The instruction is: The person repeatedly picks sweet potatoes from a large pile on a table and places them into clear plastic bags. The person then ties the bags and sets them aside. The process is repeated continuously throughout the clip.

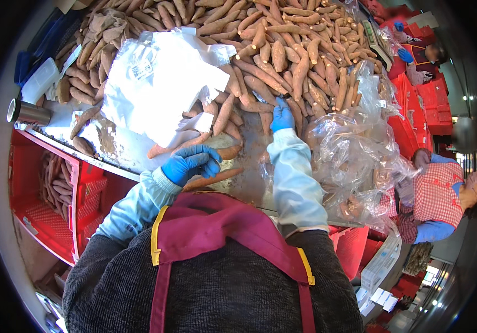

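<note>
Curled around a short sweet potato [228,152], the left hand [191,162] in its blue glove holds the root's near end just above the table top [252,186]; the fingers wrap it closed. A second, longer sweet potato [216,177] lies just below that hand, flat on the bare table near the edge.

Right hand [281,116], also blue-gloved, reaches farther in, fingers bent down onto the roots at the foot of the heap; whether it grips one or only touches cannot be told. Both forearms wear pale blue sleeve covers.

Heap of sweet potatoes [283,50]: fills the far half of the table, long reddish-brown roots piled loosely in every direction.

Stack of white plastic bags [155,83]: lies on the heap to the left of centre, crumpled, with roots around and under its edges.

Clear plastic bags [355,144]: a loose mound at the right of the table, some with roots inside.

Red crate [55,194]: below the table's left edge, holding more roots.

Metal cup [27,112]: at the far left rim of the table.

Co-worker in a red checked top [435,191]: at the right, beside the clear bags. Another person with blue gloves [405,54] is at the far upper right among red crates.
</note>
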Available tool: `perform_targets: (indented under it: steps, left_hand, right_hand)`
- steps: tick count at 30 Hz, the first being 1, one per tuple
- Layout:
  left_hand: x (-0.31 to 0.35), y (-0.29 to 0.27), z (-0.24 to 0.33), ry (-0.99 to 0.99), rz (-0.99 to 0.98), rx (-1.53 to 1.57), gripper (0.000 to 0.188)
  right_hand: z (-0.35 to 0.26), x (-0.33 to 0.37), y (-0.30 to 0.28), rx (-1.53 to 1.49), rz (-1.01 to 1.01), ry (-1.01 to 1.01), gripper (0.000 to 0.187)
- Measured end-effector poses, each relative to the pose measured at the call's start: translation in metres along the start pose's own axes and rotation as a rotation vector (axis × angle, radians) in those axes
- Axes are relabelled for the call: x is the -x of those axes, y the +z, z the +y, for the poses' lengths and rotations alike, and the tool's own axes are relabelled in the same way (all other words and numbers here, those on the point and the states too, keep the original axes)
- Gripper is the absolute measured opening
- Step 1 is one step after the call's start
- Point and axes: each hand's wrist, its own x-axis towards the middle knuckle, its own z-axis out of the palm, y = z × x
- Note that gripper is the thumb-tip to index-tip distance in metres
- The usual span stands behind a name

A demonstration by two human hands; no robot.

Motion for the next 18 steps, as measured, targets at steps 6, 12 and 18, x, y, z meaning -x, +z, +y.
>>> perform_targets:
  steps: [6, 12, 18]
  left_hand:
    - [0.010, -0.024, -0.005, 0.021, 0.055, 0.101, 0.027]
    - [-0.001, -0.035, -0.009, 0.002, 0.071, 0.098, 0.029]
    - [-0.014, -0.024, -0.003, -0.004, 0.051, 0.038, 0.026]
  right_hand:
    - [0.030, 0.009, 0.021, 0.094, -0.282, 0.367, 0.035]
    - [0.017, 0.004, 0.010, -0.403, 0.099, 0.490, 0.026]
    - [0.010, -0.028, 0.008, -0.400, -0.212, 0.981, 0.016]
